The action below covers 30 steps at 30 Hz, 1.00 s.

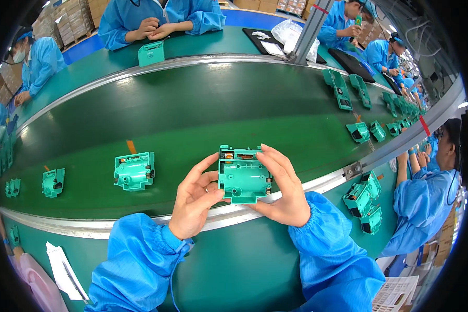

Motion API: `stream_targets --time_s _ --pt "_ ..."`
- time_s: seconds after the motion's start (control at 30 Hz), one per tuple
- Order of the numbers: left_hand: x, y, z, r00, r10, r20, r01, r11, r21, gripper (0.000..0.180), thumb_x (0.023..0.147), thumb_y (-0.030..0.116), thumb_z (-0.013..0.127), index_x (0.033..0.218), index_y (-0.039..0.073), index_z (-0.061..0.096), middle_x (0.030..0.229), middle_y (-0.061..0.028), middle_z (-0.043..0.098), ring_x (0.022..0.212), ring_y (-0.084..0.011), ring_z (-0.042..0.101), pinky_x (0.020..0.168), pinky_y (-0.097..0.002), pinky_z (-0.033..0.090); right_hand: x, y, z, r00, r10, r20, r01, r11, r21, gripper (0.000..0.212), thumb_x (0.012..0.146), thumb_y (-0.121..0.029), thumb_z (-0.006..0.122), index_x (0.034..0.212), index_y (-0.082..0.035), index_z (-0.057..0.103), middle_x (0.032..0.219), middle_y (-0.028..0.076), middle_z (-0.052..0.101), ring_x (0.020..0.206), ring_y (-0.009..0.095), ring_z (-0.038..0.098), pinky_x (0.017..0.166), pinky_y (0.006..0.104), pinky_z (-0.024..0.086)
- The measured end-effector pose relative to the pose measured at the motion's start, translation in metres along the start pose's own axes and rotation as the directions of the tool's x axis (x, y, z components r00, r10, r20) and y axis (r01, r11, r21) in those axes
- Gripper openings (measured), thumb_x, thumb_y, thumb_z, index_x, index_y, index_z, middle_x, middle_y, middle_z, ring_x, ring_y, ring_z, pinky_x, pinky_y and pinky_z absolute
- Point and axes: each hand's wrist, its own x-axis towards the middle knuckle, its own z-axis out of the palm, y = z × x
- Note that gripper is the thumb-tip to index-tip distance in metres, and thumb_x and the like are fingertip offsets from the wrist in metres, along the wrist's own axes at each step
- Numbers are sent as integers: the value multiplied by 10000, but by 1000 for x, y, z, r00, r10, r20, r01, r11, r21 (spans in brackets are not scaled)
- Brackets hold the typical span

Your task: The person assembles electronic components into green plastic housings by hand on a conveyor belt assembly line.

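Observation:
Between my two hands is a green plastic housing [245, 179], its open inner side facing me, with coppery parts along its top and dark fittings at its right side. My left hand [196, 200] grips the left edge, thumb at the lower corner. On the other side, my right hand [285, 190] clasps the right edge, fingers at the upper corner and thumb underneath. The housing is held up over the near metal rail [218, 222] of the green conveyor belt [192, 104]. A similar housing [134, 171] lies on the belt to the left.
More housings [53, 182] lie on the belt at far left, with deeper green shells [338, 89] at far right. Several housings [363, 200] are grouped on the near bench at right. White paper with a pen [66, 273] lies at lower left. Co-workers in blue smocks [161, 21] surround the line.

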Motion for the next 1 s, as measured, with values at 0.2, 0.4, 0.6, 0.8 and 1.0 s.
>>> stream_targets --time_s 0.2,0.4,0.6,0.8,1.0 --pt "0 2 1 999 -22 -27 22 1000 -2 602 784 -35 497 1337 36 271 1082 -148 539 931 -185 552 752 -324 486 0 1 1 1000 -15 -23 16 999 51 785 580 -30 743 1267 -20 363 1260 164 391 1155 351 405 955 431 353" --pt "0 2 -1 999 -28 -47 27 999 -26 637 781 -52 470 1359 56 224 1129 -153 514 981 -212 544 804 -338 484 -10 14 9 839 467 280 -338 44 940 584 832 -133 559 1316 23 271 1259 142 412 1115 230 454 931 374 373" --pt "1 0 -1 998 -53 -16 53 999 13 649 779 -59 462 1364 58 206 1161 -154 494 1021 -232 538 837 -344 486 -15 24 10 795 412 446 -414 -169 894 425 866 -160 528 1228 11 387 1114 85 528 1020 166 511 886 331 400" --pt "-1 -1 -3 999 -52 8 52 999 -10 647 790 -54 480 1366 76 215 1165 -149 493 1017 -218 528 836 -349 477 -15 20 14 816 422 396 -378 -129 917 376 872 -157 518 1201 -3 420 1095 72 540 1007 155 513 884 325 399" --pt "2 0 -3 998 -68 -20 66 994 -87 646 802 -52 483 1370 95 213 1179 -152 484 1055 -232 507 862 -377 461 -11 17 16 811 400 427 -365 -224 904 490 864 -125 518 1294 -3 317 1179 87 489 1089 173 471 934 332 370"
